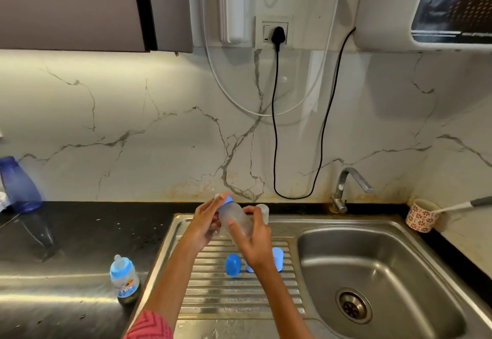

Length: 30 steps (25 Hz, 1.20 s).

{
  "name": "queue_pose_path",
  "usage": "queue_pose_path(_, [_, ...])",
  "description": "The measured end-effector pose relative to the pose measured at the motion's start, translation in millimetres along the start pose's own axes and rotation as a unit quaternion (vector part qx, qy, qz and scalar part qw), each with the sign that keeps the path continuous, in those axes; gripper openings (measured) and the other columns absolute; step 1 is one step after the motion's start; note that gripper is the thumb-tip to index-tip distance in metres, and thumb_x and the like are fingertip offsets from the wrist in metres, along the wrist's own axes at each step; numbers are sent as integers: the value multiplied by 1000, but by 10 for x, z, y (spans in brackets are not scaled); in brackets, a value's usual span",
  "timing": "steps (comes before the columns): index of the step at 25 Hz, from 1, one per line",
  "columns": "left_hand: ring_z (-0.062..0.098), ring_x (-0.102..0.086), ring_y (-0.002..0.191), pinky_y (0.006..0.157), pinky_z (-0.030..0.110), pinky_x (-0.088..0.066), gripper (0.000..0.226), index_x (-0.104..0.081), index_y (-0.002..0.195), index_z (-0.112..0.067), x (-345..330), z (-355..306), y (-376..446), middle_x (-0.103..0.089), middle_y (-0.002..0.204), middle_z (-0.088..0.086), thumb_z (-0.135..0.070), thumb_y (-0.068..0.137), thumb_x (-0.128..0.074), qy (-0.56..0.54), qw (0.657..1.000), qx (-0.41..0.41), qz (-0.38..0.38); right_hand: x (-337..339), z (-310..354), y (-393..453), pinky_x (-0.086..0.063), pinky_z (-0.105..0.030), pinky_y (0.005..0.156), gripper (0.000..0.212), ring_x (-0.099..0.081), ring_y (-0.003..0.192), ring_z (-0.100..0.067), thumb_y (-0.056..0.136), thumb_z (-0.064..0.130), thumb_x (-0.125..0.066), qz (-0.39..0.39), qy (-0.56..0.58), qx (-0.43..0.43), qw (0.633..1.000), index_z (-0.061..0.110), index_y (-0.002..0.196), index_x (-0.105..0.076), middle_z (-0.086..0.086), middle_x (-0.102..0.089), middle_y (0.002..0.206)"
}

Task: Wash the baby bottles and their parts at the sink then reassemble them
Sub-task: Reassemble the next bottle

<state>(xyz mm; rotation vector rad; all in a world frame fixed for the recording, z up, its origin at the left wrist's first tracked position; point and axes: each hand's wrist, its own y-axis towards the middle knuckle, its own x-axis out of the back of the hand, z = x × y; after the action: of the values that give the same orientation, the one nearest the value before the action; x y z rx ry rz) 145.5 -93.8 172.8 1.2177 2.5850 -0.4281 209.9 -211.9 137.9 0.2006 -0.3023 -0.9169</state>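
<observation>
While both hands grip it above the drainboard (239, 296), the baby bottle (235, 219) tilts between left hand (206, 225) and right hand (254, 240).

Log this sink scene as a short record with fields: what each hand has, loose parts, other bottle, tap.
left hand: grips the held bottle's top by its blue collar
right hand: grips the bottle body
drainboard: blue cap, lighter blue part
counter: assembled baby bottle, upright
tap: no water visible
</observation>
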Motion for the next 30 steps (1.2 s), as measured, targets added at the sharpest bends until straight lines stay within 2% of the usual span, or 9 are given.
queue_pose_path(2, [2,-33,36,32,12,-27,58,-69,106,-16,6,-74,-1,-42,51,0,-45,56,-73,-34,997,22,69,117,164,8,-43,-21,39,54,-55,50,-17,86,48,-54,84,340,-219,911,4,116,-53,-14,-63,82])
queue_pose_path(4, [1,-29,35,32,12,-22,45,-70,103,-19,-26,-114,-5,-40,52,-2,-47,68,-68,27,995,29,86,182,174,17,-41,-18,35,49,-52,43,-17,90,44,-49,110,477,-327,809,0,112,-55,-19,-62,76])
queue_pose_path(6, [5,-36,41,37,15,-23,39,-69,97,-16,-107,-105,23,-47,61,1,-51,83,-57,123,991,14,41,122,168,34,-45,-20,40,40,-57,51,-18,92,42,-51,56,417,-295,858,8,112,-53,-19,-65,87])
queue_pose_path(8, [10,-46,55,45,19,-29,46,-67,92,-10,-216,-87,41,-57,72,7,-54,83,-57,176,984,-9,-22,78,155,7,-50,-23,56,39,-63,77,-18,89,42,-60,-17,82,-126,988,22,120,-45,-13,-62,112])
queue_pose_path(11, [13,-46,58,52,22,-34,43,-65,80,-10,-288,-84,21,-57,69,7,-53,81,-61,185,980,-37,-63,104,65,-28,-46,-22,75,59,-58,100,-18,88,41,-62,-14,-233,81,969,14,134,-37,-3,-55,120])
queue_pose_path(15, [10,-39,51,51,22,-30,36,-59,73,-13,-224,-40,22,-50,64,5,-48,83,-61,155,987,-3,-45,128,182,-48,-50,-19,56,43,-60,85,-17,87,42,-64,13,26,-70,997,21,117,-41,-3,-53,109])
queue_pose_path(21, [15,-44,59,55,24,-34,42,-62,82,-10,-124,100,16,-53,71,9,-51,80,-62,131,990,12,-46,89,139,-54,-49,-26,46,47,-61,70,-26,86,35,-65,72,245,-278,926,17,122,-42,-21,-55,115])
queue_pose_path(27, [19,-62,82,68,29,-47,36,-64,96,-17,36,185,-111,-66,91,7,-49,80,-63,168,984,-4,-62,-30,-76,-24,-52,-34,91,55,-57,108,-18,81,36,-70,146,-3,-179,973,19,127,-44,-4,-54,125])
queue_pose_path(30, [18,-61,84,65,28,-46,55,-66,102,-18,374,151,-286,-66,91,3,-58,65,-63,193,980,-10,-38,-241,-133,16,-51,-38,93,55,-57,107,-18,76,35,-75,209,-84,-121,967,18,122,-50,-4,-59,120])
